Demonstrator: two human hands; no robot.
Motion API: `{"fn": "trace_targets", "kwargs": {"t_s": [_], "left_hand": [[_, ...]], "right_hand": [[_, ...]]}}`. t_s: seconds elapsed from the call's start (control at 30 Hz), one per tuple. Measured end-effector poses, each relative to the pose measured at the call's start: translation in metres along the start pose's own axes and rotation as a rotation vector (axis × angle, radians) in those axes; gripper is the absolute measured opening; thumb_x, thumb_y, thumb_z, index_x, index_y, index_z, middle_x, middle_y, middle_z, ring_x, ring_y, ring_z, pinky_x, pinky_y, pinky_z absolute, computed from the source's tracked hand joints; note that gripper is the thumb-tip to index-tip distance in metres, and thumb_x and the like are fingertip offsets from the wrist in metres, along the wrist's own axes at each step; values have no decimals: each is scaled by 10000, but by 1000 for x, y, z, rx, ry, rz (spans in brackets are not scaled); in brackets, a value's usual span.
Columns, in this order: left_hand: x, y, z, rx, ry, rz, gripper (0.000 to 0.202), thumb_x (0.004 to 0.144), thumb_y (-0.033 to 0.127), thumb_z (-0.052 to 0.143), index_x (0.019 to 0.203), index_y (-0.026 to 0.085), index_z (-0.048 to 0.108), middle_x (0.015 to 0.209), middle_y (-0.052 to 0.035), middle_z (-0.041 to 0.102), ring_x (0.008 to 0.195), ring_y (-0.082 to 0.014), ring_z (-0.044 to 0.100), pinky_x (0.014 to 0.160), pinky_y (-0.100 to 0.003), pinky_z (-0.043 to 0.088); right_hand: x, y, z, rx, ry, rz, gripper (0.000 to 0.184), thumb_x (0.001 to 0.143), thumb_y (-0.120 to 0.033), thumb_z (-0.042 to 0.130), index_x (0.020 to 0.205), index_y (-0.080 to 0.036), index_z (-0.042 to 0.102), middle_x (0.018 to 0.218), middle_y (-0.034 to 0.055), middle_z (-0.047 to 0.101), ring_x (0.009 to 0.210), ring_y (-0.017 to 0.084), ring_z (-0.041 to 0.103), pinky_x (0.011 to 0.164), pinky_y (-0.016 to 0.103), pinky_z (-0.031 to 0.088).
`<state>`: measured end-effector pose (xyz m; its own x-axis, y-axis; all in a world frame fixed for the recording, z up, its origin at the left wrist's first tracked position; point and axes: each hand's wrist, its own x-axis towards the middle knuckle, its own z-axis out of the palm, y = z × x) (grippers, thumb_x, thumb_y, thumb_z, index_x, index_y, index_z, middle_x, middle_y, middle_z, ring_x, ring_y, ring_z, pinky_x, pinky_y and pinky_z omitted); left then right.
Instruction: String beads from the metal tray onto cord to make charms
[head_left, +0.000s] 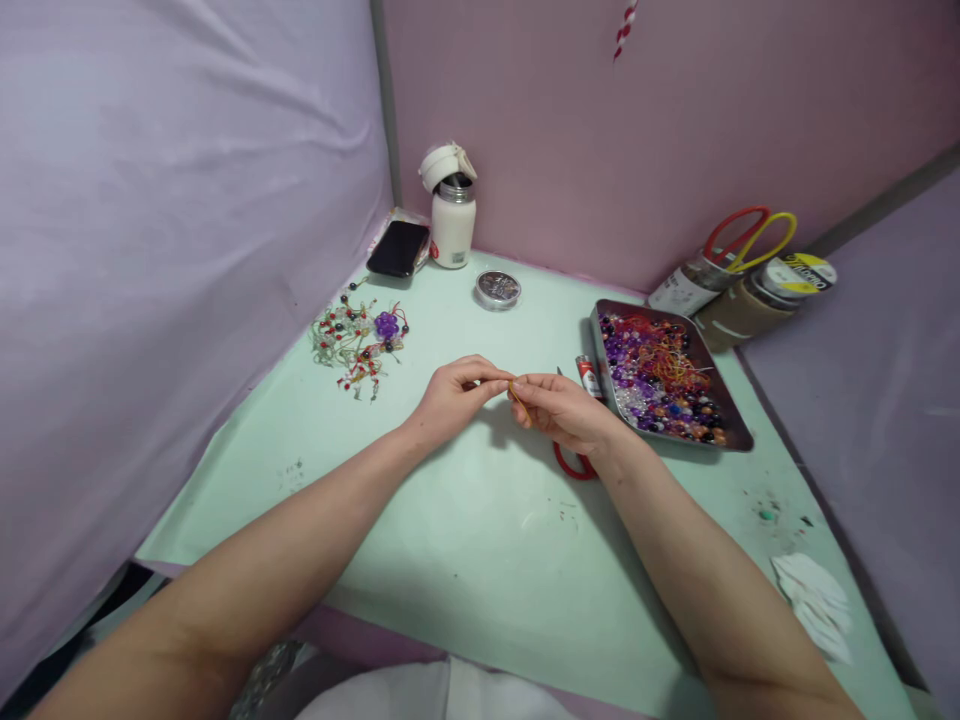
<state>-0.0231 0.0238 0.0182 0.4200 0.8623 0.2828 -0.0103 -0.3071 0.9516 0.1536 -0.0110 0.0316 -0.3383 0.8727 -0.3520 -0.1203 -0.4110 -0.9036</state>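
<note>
Above the middle of the table, the fingertips of my two hands meet at a thin orange-yellow cord (522, 404). My left hand (454, 395) is closed in a pinch at the cord's upper end. My right hand (559, 405) is closed too, with the cord between thumb and fingers and a short length hanging along them. Any beads or knot on the cord are too small to make out. Under my right hand and wrist lie red-handled scissors (574, 470), partly hidden. A red and white lighter (588, 376) is just beyond that hand.
A metal tray (739, 428) holds beads and tangled cords at the right. Beaded strings (360, 345) lie at the left. At the back are a phone (400, 248), an uncapped white bottle (453, 230) and a round spool (498, 289). Jars (690, 285) and a crumpled tissue (814, 605) stand and lie at the right.
</note>
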Motion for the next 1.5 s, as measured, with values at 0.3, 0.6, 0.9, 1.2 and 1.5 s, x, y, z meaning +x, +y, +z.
{"fn": "trace_targets", "kwargs": {"t_s": [0.3, 0.6, 0.9, 1.2, 1.5], "left_hand": [[0, 4, -1, -22, -31, -62, 106, 758, 269, 661, 772, 193, 734, 806, -44, 685, 768, -147, 605, 744, -305, 458], [1, 7, -2, 32, -22, -76, 114, 762, 264, 640, 746, 177, 712, 788, -45, 667, 759, -146, 594, 710, -288, 450], [1, 10, -1, -6, 34, -184, 141, 746, 294, 649, 746, 158, 685, 809, -45, 677, 785, -151, 592, 750, -288, 453], [3, 3, -2, -91, 55, -247, 167, 729, 336, 671, 761, 174, 690, 798, -30, 692, 752, -144, 582, 754, -297, 442], [1, -2, -1, -186, -64, -310, 161, 708, 321, 691, 785, 179, 701, 789, -22, 680, 707, -125, 550, 714, -289, 424]], "right_hand": [[-1, -1, 1, 14, 24, 23, 265, 731, -398, 727, 754, -185, 571, 686, -21, 600, 588, 80, 496, 606, 253, 372], [-1, 1, 2, -156, 186, -73, 292, 722, -441, 720, 820, -216, 562, 742, 0, 567, 622, 110, 473, 588, 275, 385], [0, 0, 3, -235, 318, -236, 224, 760, -419, 652, 816, -207, 606, 817, 6, 602, 731, 126, 532, 709, 285, 412], [-8, -9, 12, -460, 284, -242, 203, 791, -407, 594, 800, -204, 603, 782, 11, 622, 665, 130, 513, 639, 286, 389], [-6, -7, 10, -454, 329, -340, 146, 833, -353, 552, 806, -210, 539, 667, -25, 547, 636, 120, 491, 628, 274, 382]]}}
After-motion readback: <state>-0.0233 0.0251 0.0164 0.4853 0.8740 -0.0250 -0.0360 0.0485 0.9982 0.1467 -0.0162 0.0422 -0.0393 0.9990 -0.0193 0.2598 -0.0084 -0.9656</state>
